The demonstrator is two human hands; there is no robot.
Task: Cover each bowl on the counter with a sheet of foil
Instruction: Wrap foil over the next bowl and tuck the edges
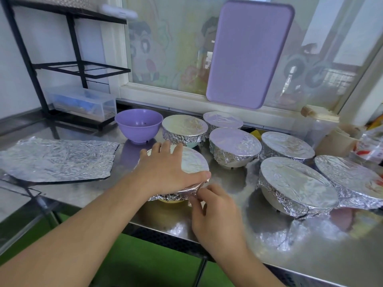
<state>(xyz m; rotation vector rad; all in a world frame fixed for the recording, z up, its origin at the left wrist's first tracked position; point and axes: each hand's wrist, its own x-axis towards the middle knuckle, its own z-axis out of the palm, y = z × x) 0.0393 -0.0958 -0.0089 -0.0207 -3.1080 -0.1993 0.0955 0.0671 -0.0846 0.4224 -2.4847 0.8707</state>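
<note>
Centre of the steel counter [310, 255]: a foil-topped bowl [194, 162] is pressed flat by the left hand [165, 170], fingers spread; its foil edge [186, 193] is pinched at 5 o'clock by the right hand [215, 210]. At 9 o'clock a spare foil sheet [58, 160] is laid; at 11 o'clock an uncovered purple bowl [138, 125]; from 12 to 3 o'clock six covered bowls [234, 146]. No legible writing is seen.

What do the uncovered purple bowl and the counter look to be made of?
Purple bowl: probably plastic or melamine, given its even matte lilac colour and soft sheen; the look alone can't settle which. Counter: looks like stainless steel, with a brushed grey surface that blurrily reflects the bowls.
</note>
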